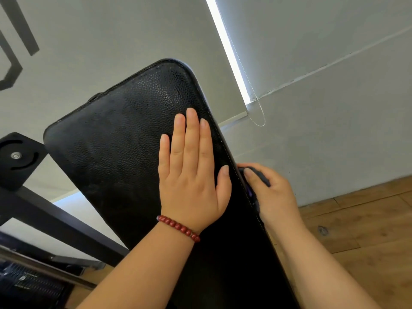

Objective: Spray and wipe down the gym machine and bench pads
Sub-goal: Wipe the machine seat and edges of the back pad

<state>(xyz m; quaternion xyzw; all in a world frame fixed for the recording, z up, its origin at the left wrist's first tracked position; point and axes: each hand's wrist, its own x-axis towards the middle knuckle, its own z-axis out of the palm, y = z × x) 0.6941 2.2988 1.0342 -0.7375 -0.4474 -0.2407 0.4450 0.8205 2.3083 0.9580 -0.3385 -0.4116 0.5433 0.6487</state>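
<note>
The black bench pad [116, 152] slants up through the middle of the view. The left hand [191, 175] lies flat on its face, fingers straight. The right hand [272, 197] grips a dark cloth [259, 175] against the pad's right edge.

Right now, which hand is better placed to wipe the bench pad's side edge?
The right hand: its fingers grip the dark cloth against the bench pad at its right edge. The left hand lies flat on the pad's top face, holding nothing, likely bracing it.
</note>
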